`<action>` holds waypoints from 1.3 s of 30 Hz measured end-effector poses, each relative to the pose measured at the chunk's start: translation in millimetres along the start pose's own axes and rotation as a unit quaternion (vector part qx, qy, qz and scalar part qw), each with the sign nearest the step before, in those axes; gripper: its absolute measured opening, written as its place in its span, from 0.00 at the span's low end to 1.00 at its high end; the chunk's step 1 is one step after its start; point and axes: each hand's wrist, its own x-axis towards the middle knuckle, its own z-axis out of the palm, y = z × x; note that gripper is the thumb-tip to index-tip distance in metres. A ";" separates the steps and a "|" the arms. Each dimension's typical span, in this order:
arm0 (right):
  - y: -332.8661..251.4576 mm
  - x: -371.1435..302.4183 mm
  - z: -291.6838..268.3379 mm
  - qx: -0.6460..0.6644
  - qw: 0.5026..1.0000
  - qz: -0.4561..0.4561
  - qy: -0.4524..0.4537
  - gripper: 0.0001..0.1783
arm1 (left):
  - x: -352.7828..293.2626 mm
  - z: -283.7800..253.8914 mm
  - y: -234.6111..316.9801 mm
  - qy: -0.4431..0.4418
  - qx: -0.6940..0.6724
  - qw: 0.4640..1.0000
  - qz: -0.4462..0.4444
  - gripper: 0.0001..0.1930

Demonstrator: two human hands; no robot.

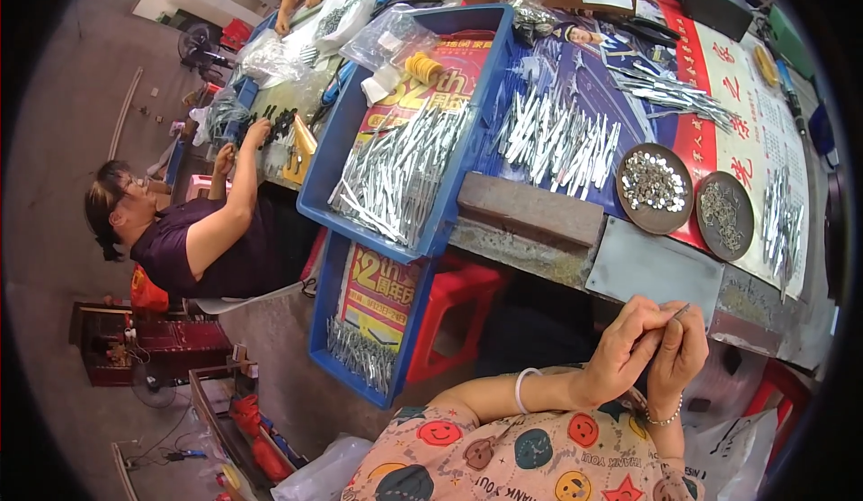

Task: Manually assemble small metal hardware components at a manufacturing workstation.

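Note:
My left hand [622, 353] and my right hand [676, 357] meet just in front of the bench edge, fingers pinched together. Between the fingertips is a thin, dark metal piece [683, 310]; its tip pokes out, and the fingers hide the rest. Beyond my hands lies a flat grey metal plate [654, 267]. A brown round dish [655, 222] holds small shiny discs, and a second dish [710, 247] beside it holds tiny metal parts. Slim metal strips [559, 141] lie piled on the blue poster, with another bunch [784, 218] at the far right.
A large blue tray [490, 87] of metal strips stands left on the bench; a lower blue tray [322, 357] holds more. A rusty metal block [530, 213] lies along the edge. A red stool [449, 312] is underneath. At left, a co-worker [211, 231] handles dark parts.

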 end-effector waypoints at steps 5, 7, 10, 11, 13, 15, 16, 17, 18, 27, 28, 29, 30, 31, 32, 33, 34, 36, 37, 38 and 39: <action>2.9 5.0 -4.9 0.000 1.000 0.018 -0.013 0.05 | 8.4 0.2 0.9 -0.001 -0.019 0.999 -0.031 0.14; 1.0 6.2 -7.3 -0.013 1.000 0.012 -0.011 0.04 | 12.1 -0.7 4.1 -0.010 0.012 0.999 -0.037 0.15; -5.8 11.6 -8.3 -0.042 0.999 0.006 -0.024 0.04 | 14.1 -4.5 1.8 -0.029 0.020 0.998 -0.054 0.15; -8.5 14.1 -10.6 -0.060 0.998 0.003 -0.037 0.05 | 15.4 -5.8 3.1 -0.034 0.018 0.998 -0.055 0.15; -9.2 15.8 -18.1 -0.059 0.997 0.018 -0.049 0.05 | 18.5 -8.6 5.6 -0.065 0.019 0.992 -0.109 0.14; -12.4 19.6 -28.6 -0.057 0.996 0.033 -0.064 0.06 | 20.8 -8.4 4.2 -0.082 0.002 0.990 -0.111 0.14; -13.9 22.8 -34.3 -0.049 0.993 0.057 -0.096 0.05 | 21.8 -8.9 2.6 -0.094 -0.011 0.989 -0.111 0.14; -14.3 25.3 -39.4 -0.040 0.988 0.081 -0.129 0.05 | 22.3 -10.3 1.5 -0.095 -0.010 0.989 -0.111 0.14; -12.8 26.8 -44.5 -0.039 0.988 0.081 -0.129 0.05 | 22.5 -12.0 0.6 -0.122 -0.025 0.984 -0.128 0.14; 24.2 20.9 -55.9 0.141 0.971 0.094 -0.172 0.07 | 24.7 -10.8 1.5 -0.182 -0.091 0.967 -0.150 0.12; 26.8 20.0 -55.3 0.191 0.961 0.114 -0.167 0.09 | 22.6 -9.1 1.1 -0.178 -0.079 0.973 -0.123 0.12; 28.2 18.5 -54.7 0.191 0.959 0.116 -0.174 0.09 | 20.3 -8.2 1.2 -0.176 -0.066 0.977 -0.097 0.12; 29.2 16.9 -54.5 0.233 0.946 0.148 -0.167 0.10 | 18.7 -6.9 2.1 -0.169 -0.067 0.978 -0.099 0.12; 30.6 14.8 -54.2 0.274 0.931 0.181 -0.159 0.11 | 17.7 -5.1 3.5 -0.156 -0.055 0.983 -0.077 0.12; 34.2 12.4 -52.0 0.273 0.930 0.183 -0.164 0.11 | 17.3 -4.5 4.1 -0.146 -0.042 0.987 -0.055 0.12; 38.7 9.2 -49.2 0.302 0.925 0.178 -0.147 0.11 | 15.9 -3.9 3.9 -0.141 -0.043 0.987 -0.057 0.12; 41.6 5.8 -46.5 0.329 0.919 0.173 -0.129 0.11 | 14.2 -3.1 3.5 -0.125 -0.034 0.991 -0.035 0.13; 38.1 3.6 -38.6 0.342 0.918 0.174 -0.104 0.11 | 11.8 -1.8 3.5 -0.106 -0.028 0.994 -0.017 0.13; 36.1 2.4 -34.4 0.355 0.916 0.173 -0.075 0.12 | 10.8 -1.2 3.5 -0.083 -0.005 0.997 -0.002 0.13; 33.6 -1.2 -31.9 0.346 0.920 0.176 -0.056 0.11 | 8.9 -0.6 6.0 -0.058 0.017 0.998 0.010 0.13; 31.4 -3.4 -26.9 0.321 0.932 0.163 -0.035 0.10 | 9.8 -0.6 7.0 -0.037 0.040 0.998 0.044 0.14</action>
